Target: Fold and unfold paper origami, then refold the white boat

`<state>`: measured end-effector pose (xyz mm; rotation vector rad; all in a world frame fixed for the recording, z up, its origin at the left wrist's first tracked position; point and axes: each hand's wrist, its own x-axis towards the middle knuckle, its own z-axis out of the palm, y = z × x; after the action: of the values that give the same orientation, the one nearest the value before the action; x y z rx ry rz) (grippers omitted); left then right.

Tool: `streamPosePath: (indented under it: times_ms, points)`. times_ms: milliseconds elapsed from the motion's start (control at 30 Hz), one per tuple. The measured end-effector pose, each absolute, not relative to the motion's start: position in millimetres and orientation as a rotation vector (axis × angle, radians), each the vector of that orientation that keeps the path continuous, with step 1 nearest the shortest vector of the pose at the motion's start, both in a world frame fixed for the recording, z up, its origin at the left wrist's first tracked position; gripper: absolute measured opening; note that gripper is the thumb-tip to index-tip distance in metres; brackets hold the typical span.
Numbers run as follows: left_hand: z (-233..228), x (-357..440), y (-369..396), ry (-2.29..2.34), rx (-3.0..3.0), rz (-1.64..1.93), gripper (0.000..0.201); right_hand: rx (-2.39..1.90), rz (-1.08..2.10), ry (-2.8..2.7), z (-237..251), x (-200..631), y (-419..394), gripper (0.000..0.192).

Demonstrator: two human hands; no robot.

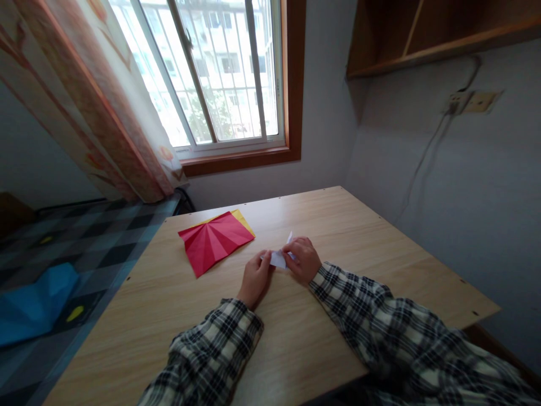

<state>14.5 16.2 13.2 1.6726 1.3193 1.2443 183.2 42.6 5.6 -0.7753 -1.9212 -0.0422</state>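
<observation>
Between my two hands is a small piece of folded white paper (278,259), just above the wooden table. My left hand (256,274) pinches its left end between thumb and fingers. Closed on the right part of the paper is my right hand (303,259), and a thin white point sticks up beside its fingers. The fingers hide some of the folds. To the left of my hands lies a creased red sheet of paper (215,239), its folds fanning out from the top edge. A yellow sheet (244,221) shows from under it.
The wooden table (190,327) stands near a window (211,73) and a wall. On the left, a blue folded paper (40,301) rests on a checked cloth (122,242). A shelf (443,39) and a socket with a cable (473,102) are at the right.
</observation>
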Motion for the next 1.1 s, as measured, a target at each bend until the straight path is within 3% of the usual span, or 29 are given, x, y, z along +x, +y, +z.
streamPosePath:
  times_ms: [300,667,967,1100]
  points:
    - [16.3,16.1,10.3,1.114,1.681,1.197,0.035,-1.027,0.655,-1.575,-3.4,185.6,47.8,0.016]
    - [25.4,19.0,-1.0,1.028,2.068,1.044,0.038,-1.116,0.616,-1.346,-8.5,186.9,60.2,0.022]
    - [22.8,19.1,-1.1,1.029,1.885,0.953,0.023,-1.141,0.567,-1.330,-9.6,185.5,59.8,0.023]
    - [17.4,19.5,5.3,0.996,1.669,1.106,0.025,-1.030,0.787,-1.367,-10.9,183.6,57.1,0.031]
